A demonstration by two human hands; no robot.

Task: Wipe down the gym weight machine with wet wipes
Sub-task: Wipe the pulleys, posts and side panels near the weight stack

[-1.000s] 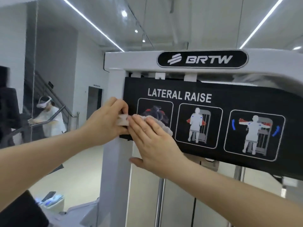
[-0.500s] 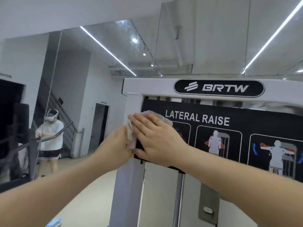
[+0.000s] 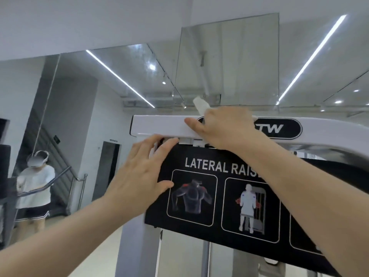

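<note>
One wet wipe: thin, soft and limp, probably damp and slick. It is sitting bunched beneath the right fingers, with a white tail poking out just above the knuckles. I judge that flat pressure is suiting it better than a corner pinch.
Right hand: is draping over the top bar, its fingers curling over the top edge onto the wipe and its thumb stretching along the front face. The fingertips are hiding behind the bar.
Left hand: is holding nothing. Its fingers are lying straight and close together, pressing flat on the placard's upper left corner.
Top bar: one, white, and likely stiff and smooth. It is running under the right fingers, just above the left fingertips.
Placard: one, black. It is looking thin enough to flex, so bracing seems wise.
Pictograms: two are showing whole, and a third is peeking in at the edge.
</note>
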